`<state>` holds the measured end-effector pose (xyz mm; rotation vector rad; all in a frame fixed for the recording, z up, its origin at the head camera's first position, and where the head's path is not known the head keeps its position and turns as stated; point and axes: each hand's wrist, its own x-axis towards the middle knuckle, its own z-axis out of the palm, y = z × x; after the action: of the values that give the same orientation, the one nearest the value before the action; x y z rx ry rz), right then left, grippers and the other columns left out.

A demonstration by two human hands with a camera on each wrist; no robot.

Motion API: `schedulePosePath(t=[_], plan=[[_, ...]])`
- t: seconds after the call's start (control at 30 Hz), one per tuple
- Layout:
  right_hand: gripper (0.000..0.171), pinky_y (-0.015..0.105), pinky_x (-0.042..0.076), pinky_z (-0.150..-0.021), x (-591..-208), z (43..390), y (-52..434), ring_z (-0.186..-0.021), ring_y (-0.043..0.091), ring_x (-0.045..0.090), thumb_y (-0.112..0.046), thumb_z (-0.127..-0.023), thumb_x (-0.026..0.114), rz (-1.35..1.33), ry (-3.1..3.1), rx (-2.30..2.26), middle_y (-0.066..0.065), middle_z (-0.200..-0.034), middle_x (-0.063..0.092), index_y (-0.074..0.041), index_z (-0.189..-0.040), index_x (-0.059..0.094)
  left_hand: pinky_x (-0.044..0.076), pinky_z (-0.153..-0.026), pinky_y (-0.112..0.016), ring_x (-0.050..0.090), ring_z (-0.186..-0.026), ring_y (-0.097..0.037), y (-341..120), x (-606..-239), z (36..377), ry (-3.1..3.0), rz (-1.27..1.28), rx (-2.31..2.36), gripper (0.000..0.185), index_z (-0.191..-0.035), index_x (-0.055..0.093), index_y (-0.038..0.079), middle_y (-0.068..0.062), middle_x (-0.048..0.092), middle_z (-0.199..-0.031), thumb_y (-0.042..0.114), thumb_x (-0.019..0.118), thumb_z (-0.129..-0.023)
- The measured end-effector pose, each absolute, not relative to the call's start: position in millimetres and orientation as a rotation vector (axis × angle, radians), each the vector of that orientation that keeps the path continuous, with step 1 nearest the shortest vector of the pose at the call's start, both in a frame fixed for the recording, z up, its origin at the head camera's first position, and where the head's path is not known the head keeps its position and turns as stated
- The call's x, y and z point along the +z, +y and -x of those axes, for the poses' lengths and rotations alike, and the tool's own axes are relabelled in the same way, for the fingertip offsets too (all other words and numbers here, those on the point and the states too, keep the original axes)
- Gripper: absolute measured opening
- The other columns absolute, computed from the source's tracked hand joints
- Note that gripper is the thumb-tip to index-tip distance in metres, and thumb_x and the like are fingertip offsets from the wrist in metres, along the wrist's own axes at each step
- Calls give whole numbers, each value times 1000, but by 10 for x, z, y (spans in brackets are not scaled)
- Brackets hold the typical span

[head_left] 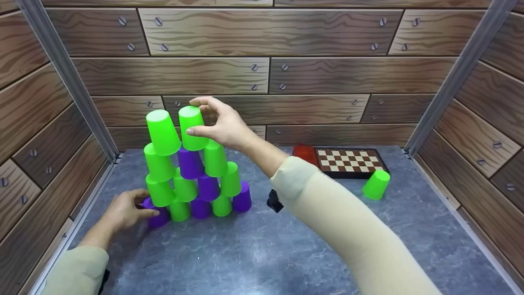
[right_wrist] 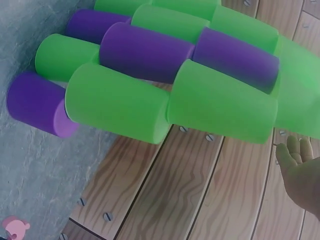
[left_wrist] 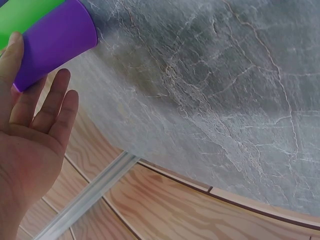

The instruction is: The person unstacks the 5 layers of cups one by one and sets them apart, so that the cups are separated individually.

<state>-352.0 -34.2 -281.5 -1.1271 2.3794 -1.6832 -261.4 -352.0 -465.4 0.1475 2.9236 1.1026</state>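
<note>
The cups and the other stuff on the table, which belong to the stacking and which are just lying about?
In use:
cup pyramid
top green cup, held by right hand
bottom-left purple cup, touched by left hand

Lying about:
chessboard
lone green cup

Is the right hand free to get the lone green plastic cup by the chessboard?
Probably not yet: the right hand grips the top green cup of the tower. The lone green cup stands unobstructed.

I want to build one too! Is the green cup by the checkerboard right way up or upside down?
Upside down. The lone green cup rests on its wide rim, narrow closed base on top, tilted slightly.
</note>
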Motion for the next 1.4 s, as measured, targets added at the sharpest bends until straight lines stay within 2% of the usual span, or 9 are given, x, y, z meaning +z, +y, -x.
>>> schedulePosePath(t=[0.17,0.33,0.73,1.03,1.23,1.4], plan=[[67,29,56,-95,-2858,3534,-368,-113,20,65,-12,-90,87,1116,2370,-1708,9,-127,67,-13,-148,54,55,-100,-61,69,-113,-46,-3507,-4653,2616,2914,-141,1111,57,-130,65,-7,-28,72,-120,18,91,-85],[65,29,56,-95,-2884,3542,-395,-112,18,65,-11,-91,86,1110,2369,-1720,7,-124,68,-13,-147,53,56,-99,-61,69,-111,-44,-3516,-4657,2614,2910,-138,1113,57,-129,66,-7,-27,73,-119,18,91,-85],[61,32,57,-98,-2783,3500,-238,-116,20,66,-8,-91,83,1122,2319,-1836,10,-128,66,-11,-144,53,57,-97,-59,70,-111,-45,-3522,-4670,2619,2923,-142,1108,55,-128,67,-6,-26,74,-117,18,91,-85],[60,39,58,-97,-2690,3544,280,-109,26,69,-1,-87,84,1181,2322,-1939,14,-121,70,-5,-140,56,56,-99,-60,69,-113,-47,-3524,-4666,2625,2918,-136,1098,59,-129,65,-8,-29,72,-120,20,91,-85],[68,44,58,-99,-2696,3541,755,-111,28,69,-3,-86,84,1144,2409,-1922,15,-125,68,-4,-147,55,57,-97,-60,68,-114,-48,-3530,-4666,2630,2901,-141,1101,62,-130,64,-9,-30,71,-121,22,92,-85],[67,45,59,-99,-2745,3525,1176,-113,29,69,-4,-87,85,1072,2485,-1900,15,-129,68,-7,-149,57,58,-95,-58,68,-114,-48,-3546,-4666,2625,2903,-139,1101,63,-131,64,-9,-30,71,-120,23,92,-84]])
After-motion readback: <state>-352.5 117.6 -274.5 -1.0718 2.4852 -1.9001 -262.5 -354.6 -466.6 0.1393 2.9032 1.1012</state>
